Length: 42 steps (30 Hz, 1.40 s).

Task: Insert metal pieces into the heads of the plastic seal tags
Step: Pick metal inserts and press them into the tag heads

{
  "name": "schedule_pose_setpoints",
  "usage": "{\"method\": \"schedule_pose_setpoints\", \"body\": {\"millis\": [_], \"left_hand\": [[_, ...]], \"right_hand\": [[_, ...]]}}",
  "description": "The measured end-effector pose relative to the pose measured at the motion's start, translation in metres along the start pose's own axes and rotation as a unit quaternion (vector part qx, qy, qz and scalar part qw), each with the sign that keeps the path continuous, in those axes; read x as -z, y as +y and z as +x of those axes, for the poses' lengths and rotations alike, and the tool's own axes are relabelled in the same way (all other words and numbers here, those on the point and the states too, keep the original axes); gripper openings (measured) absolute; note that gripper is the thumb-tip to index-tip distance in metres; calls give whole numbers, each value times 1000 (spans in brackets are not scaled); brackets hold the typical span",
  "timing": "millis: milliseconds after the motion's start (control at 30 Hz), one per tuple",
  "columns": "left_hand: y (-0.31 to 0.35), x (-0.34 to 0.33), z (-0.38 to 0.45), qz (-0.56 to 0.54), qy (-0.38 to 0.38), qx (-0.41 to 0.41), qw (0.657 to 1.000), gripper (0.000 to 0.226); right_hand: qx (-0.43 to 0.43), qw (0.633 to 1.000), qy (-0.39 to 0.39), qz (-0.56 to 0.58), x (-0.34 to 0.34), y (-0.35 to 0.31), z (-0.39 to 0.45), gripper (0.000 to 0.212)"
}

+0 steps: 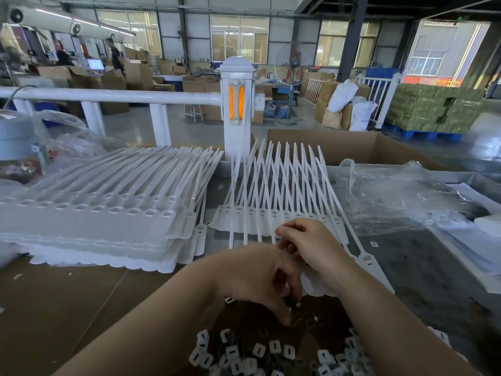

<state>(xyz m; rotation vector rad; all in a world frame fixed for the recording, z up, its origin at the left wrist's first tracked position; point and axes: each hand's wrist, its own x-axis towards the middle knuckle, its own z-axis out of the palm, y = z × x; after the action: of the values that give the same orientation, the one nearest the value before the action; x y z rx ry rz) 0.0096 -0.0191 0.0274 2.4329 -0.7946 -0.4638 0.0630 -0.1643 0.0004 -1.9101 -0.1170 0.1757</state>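
Your left hand (pixel 260 278) pinches, seemingly, a metal piece (pixel 294 305); your right hand (pixel 306 245) grips the seal tags (pixel 311 283). Fumble it, it vanishes among the loose pile (pixel 244 351).

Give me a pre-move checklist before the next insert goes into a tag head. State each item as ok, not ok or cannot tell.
1. Supply of small inserts within reach near the table edge: ok.
2. Left hand fingertips down at the loose pieces: ok; whether one is pinched: cannot tell.
3. Right hand holding the strip of tags being worked: ok.
4. Target head opening visible and lined up: cannot tell, hands cover it.
5. Stacked tags lie clear of both hands: ok.
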Motion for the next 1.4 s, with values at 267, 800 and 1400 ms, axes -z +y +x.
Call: {"method": "schedule_pose_setpoints", "body": {"millis": [267,800,1400], "left_hand": [[8,-8,3,-15,-16,-6,1000,12],[-28,12,-4,-394,228,158,876,15],[-31,11,-2,-457,258,151,837,18]], "right_hand": [[-1,1000,-8,24,1,2,-1,11],[6,998,-57,28,7,-3,-2,9],[10,997,-71,33,8,-3,-3,9]]}}
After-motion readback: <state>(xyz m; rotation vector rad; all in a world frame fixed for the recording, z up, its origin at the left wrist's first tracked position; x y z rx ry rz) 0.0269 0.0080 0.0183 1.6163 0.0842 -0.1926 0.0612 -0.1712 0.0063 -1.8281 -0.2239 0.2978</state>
